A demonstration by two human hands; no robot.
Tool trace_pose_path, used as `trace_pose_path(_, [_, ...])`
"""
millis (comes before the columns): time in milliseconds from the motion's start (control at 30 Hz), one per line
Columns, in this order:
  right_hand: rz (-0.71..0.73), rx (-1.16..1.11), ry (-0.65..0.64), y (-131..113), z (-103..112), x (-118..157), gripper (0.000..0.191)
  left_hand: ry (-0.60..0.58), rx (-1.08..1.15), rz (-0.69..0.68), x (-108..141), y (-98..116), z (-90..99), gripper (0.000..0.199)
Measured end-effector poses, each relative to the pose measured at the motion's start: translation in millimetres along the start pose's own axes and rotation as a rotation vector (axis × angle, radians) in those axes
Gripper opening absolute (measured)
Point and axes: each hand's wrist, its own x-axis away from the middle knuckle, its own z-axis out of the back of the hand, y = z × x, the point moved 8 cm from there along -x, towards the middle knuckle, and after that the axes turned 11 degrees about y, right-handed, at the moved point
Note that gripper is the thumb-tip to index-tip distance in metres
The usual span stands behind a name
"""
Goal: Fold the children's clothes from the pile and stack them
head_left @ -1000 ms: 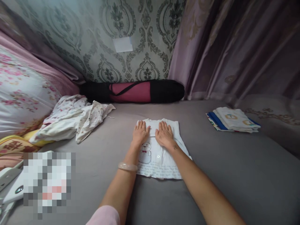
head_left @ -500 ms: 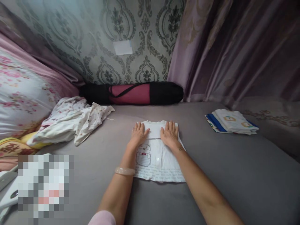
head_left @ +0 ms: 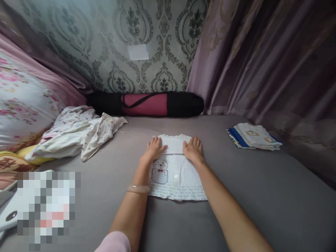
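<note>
One white shirt [head_left: 174,171] lies flat mid-bed [head_left: 262,196], with one loose heap of clothes [head_left: 78,134] off left and one folded stack [head_left: 253,136] off right. Your two hands, left hand [head_left: 153,149] and right hand [head_left: 193,149], have slid wider apart, fingers spread flat, gripping nothing. It's bear-printed, collar end folded over.

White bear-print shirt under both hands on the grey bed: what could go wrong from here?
1. The small white bear-print shirt is pinned only near its far edge by the flat left hand and right hand; its near hem lies free and may bunch if the hands slide.
2. The loose pile of white floral clothes lies apart to the left, and the folded stack of white and blue garments to the right; a wide sweep could disturb either.
</note>
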Motion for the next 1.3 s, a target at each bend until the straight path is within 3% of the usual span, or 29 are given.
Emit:
trace_pose_path(233, [0.001,0.018,-0.099,-4,8,-5,0.07,0.032,0.114,-0.027,-1,-8,6.2,0.062])
trace_pose_path(300, [0.162,0.003,-0.08,-18,17,-4,0.066,0.044,0.136,-0.03,-2,-12,7.1,0.062])
trace_pose_path(433, [0.65,-0.089,-0.117,-58,27,14,0.058,0.062,0.173,-0.039,-6,-20,8.3,0.064])
trace_pose_path(500, [0.753,-0.108,-0.13,-65,26,19,0.056,0.086,0.191,-0.043,-8,-24,9.4,0.064])
trace_pose_path(733, [0.751,-0.075,-0.243,-60,-4,22,0.057,0.141,0.253,-0.036,-10,-36,13.5,0.061])
trace_pose_path(900, [0.734,-0.076,-0.287,-62,1,22,0.058,0.199,0.275,0.011,-8,-44,28.6,0.055])
trace_pose_path(1100, [0.793,-0.142,-0.179,-102,18,28,0.06,0.263,0.277,0.067,-8,-54,38.2,0.054])
trace_pose_path(1300, [0.767,-0.15,-0.204,-119,-10,38,0.062,0.305,0.309,0.075,-9,-60,37.0,0.054])
